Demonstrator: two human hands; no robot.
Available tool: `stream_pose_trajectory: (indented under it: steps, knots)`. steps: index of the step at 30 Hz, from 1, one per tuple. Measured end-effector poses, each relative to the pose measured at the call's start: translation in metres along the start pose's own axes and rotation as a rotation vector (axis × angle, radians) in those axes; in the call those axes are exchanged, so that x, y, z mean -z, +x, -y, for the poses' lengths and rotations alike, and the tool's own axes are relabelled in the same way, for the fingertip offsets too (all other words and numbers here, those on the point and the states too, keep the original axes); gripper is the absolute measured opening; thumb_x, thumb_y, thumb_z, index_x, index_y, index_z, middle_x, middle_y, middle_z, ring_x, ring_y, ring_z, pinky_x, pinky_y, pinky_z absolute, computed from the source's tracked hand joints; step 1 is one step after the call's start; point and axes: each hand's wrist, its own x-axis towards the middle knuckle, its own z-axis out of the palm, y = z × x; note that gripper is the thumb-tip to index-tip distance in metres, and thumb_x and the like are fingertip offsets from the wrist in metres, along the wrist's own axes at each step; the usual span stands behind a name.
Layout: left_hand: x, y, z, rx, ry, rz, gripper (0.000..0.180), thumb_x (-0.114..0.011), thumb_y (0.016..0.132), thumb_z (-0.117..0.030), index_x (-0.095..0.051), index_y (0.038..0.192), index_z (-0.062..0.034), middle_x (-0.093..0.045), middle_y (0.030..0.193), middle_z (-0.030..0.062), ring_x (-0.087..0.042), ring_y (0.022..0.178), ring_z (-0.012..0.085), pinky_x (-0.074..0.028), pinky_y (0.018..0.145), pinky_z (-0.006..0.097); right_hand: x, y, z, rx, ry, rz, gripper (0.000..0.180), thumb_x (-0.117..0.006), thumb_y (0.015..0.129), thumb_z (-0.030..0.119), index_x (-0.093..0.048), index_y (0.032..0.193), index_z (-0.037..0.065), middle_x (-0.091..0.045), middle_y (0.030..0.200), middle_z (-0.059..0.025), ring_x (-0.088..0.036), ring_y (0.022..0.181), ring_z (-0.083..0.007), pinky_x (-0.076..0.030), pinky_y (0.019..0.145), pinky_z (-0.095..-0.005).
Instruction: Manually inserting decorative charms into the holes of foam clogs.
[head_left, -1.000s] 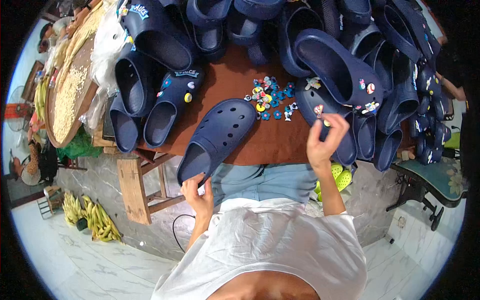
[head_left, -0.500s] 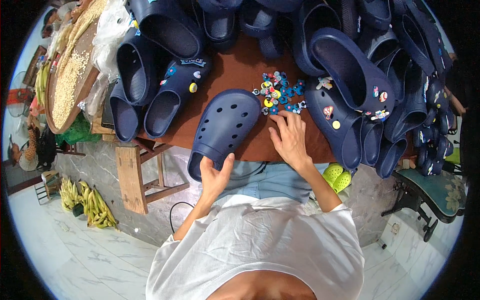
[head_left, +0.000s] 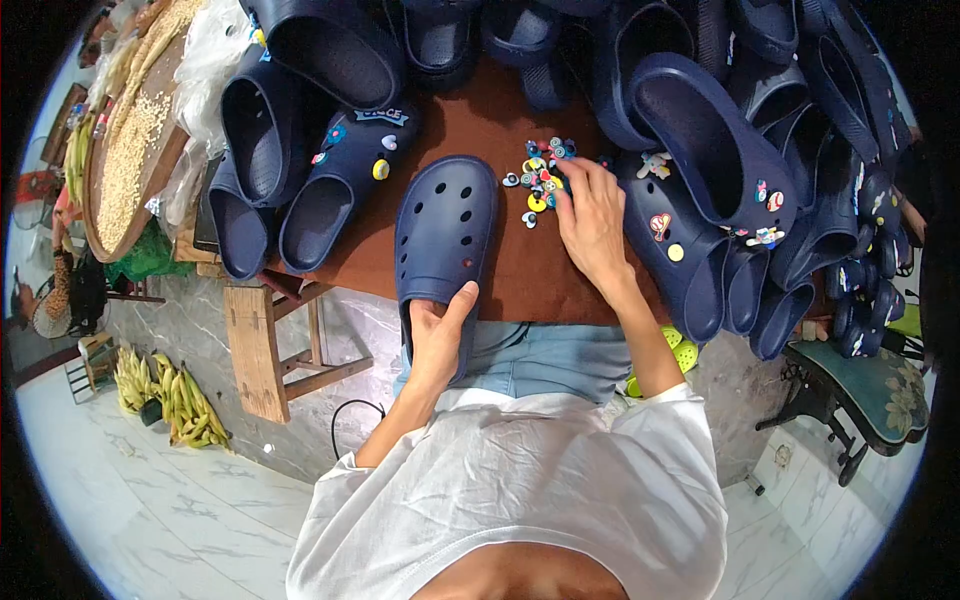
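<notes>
My left hand [head_left: 438, 332] grips a navy blue clog [head_left: 452, 215] by its heel opening, fingers inside and thumb on the outside edge. The clog stands toe away from me, and round holes dot its upper without any charm in them. On the brown cloth [head_left: 520, 270], just right of the toe, lies a small heap of colourful shoe charms [head_left: 540, 180]. My right hand [head_left: 597, 222] reaches over the right part of that heap, fingers stretched out, covering several charms. No charm shows in its fingers.
Decorated navy clogs stand left [head_left: 340, 190] and stacked right [head_left: 690, 240]. Further left are a round tray of pale grains [head_left: 130, 170] and a wooden stool [head_left: 262, 350]. Lime green clogs [head_left: 680, 352] lie below my right forearm. A padded chair [head_left: 860, 390] stands at right.
My left hand has turned the clog more upright and drawn it slightly toward me. My right hand has moved farther away, from the heap's near edge to over its right side, covering the blue charms.
</notes>
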Motion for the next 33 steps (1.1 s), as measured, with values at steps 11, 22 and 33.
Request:
stream_pose_trajectory:
  steps: [11, 22, 33]
  knots:
    - [-0.009, 0.003, -0.001, 0.026, -0.064, 0.066, 0.058, -0.071, 0.088, -0.007, -0.045, 0.137, 0.0089, -0.054, 0.136, 0.0148, -0.052, 0.124, 0.0212, -0.036, 0.109, 0.032, -0.008, 0.003, 0.004, 0.014, -0.109, 0.039, 0.056, -0.062, 0.092, 0.021, -0.043, 0.136, -0.007, -0.040, 0.138, -0.0326, -0.041, 0.127, -0.0477, -0.035, 0.105, -0.0543]
    - [-0.007, 0.004, 0.000, 0.021, -0.102, 0.106, 0.060, -0.071, 0.087, -0.006, -0.044, 0.138, 0.0095, -0.052, 0.138, 0.0151, -0.050, 0.127, 0.0219, -0.033, 0.111, 0.034, -0.007, -0.004, 0.018, 0.016, -0.168, 0.065, 0.052, -0.063, 0.090, 0.022, -0.048, 0.132, -0.005, -0.051, 0.125, -0.0265, -0.047, 0.121, -0.0414, -0.035, 0.102, -0.0512]
    - [0.015, 0.006, 0.018, 0.099, -0.322, 0.122, 0.060, -0.062, 0.077, 0.001, -0.047, 0.135, 0.0049, -0.051, 0.138, 0.0106, -0.044, 0.131, 0.0218, -0.030, 0.112, 0.034, 0.008, 0.014, -0.022, 0.081, -0.382, 0.069, 0.047, -0.056, 0.079, 0.000, -0.054, 0.126, -0.007, -0.059, 0.120, -0.0209, -0.054, 0.116, -0.0341, -0.035, 0.104, -0.0463]
